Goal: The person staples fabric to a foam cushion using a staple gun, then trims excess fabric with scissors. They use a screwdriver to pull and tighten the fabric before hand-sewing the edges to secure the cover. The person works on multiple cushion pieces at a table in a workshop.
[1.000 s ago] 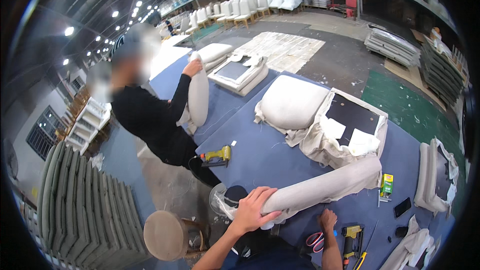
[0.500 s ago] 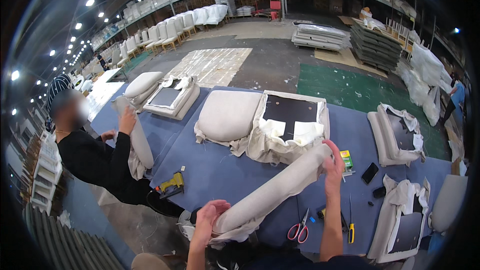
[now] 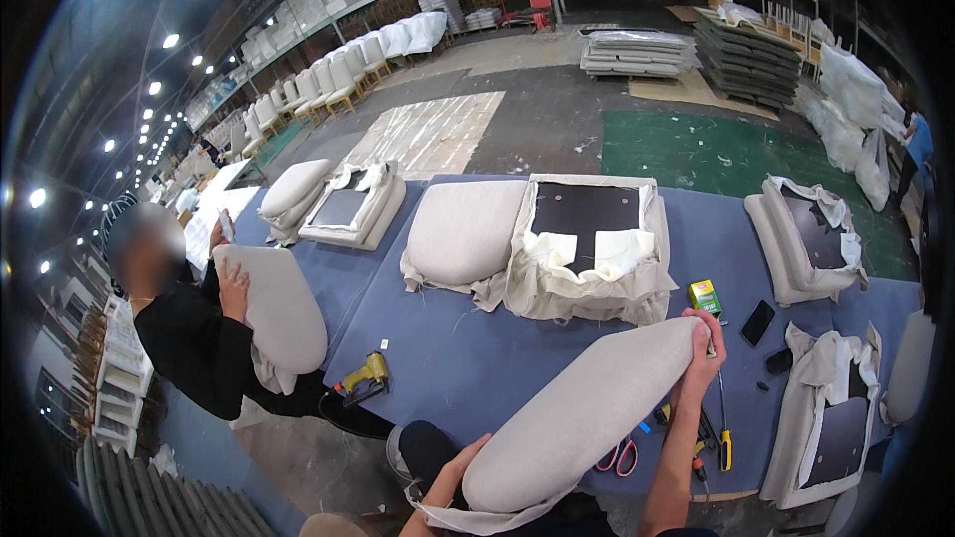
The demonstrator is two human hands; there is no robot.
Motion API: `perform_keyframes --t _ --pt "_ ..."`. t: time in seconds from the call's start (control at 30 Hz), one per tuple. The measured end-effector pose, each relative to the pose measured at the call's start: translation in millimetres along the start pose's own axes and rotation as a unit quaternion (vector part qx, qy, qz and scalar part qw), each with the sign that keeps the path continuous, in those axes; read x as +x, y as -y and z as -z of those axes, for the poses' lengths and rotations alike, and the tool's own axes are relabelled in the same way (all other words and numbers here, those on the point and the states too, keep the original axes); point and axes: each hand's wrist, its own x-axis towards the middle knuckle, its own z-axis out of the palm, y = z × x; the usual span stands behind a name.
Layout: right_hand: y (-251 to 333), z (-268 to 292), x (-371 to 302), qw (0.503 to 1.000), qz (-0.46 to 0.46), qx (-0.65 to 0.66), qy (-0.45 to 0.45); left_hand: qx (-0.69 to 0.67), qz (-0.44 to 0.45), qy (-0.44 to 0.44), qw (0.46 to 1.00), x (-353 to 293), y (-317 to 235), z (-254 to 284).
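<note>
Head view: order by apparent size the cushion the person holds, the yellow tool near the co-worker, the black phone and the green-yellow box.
1. Held cushion, helped by nearness
2. Yellow tool
3. Phone and box: too alike to rank

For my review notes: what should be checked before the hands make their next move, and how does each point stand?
1. Right hand on the cushion: ok, it holds the upper right end.
2. Left hand secure: cannot tell, it is at the lower left end but partly hidden.
3. Loose fabric gathered in: not ok, it hangs out along the lower edge.
4. Scissors clear of the cushion: cannot tell, the cushion partly hides them.
5. Screwdriver out of the hands: ok, it lies on the table.
6. Co-worker apart: ok, over to the left.
</note>
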Motion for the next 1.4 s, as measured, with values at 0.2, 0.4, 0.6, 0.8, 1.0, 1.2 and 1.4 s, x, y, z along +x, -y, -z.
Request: perform_keyframes --t 0.2,0.4,0.6,0.8,1.0,1.2,1.4 --pt "-6.6 -23.0 -25.2 1.0 -0.01 0.008 0.008 -0.256 0.157 -0.028 0.954 11.9 33.0 -12.6" --pt "40.2 -97.8 -79.6 0.993 -0.039 -0.014 0.107 -0.38 0.066 -0.015 0.922 42.2 141.9 23.8" --pt "-24.0 -112.2 -46.8 0.956 -0.019 -0.011 0.293 -0.298 -0.04 -0.38 0.875 26.0 226.4 42.2" --pt "-218.9 -34.3 11.3 0.909 -0.098 -0.241 0.325 -0.075 0.021 -0.551 0.831 19.6 224.4 19.4" --pt "-228.4 50.9 -95.4 0.898 -0.101 -0.346 0.252 0.575 -0.14 -0.195 0.782 57.7 124.0 15.3" --pt "-199.4 80.2 -127.2 0.863 -0.09 -0.443 0.227 0.637 -0.242 -0.038 0.731 196.1 71.4 39.5" --pt "-241.2 55.3 -154.0 0.849 -0.133 -0.478 0.182 0.661 -0.244 0.081 0.705 248.1 57.3 53.5"
